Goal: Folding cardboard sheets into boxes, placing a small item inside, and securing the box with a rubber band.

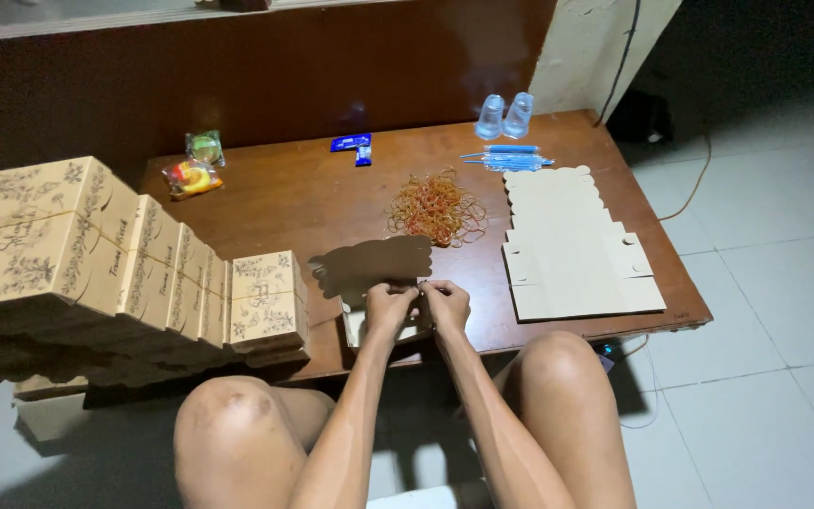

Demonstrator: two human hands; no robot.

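A brown cardboard box (374, 267) with a scalloped lid stands at the near edge of the low wooden table (303, 198). My left hand (390, 306) and my right hand (447, 303) press together on the box's front, fingers closed on its flap. What lies between the fingertips is too small to see. A heap of orange and yellow rubber bands (436, 207) lies just beyond the box.
A stack of flat unfolded box blanks (567, 245) lies at the right. Finished printed boxes (96, 254) are piled at the left. Two clear plastic cups (505, 115), blue straws (511, 157), a blue packet (352, 145) and wrapped snacks (195, 170) sit toward the table's far side. My bare knees flank the table's near edge.
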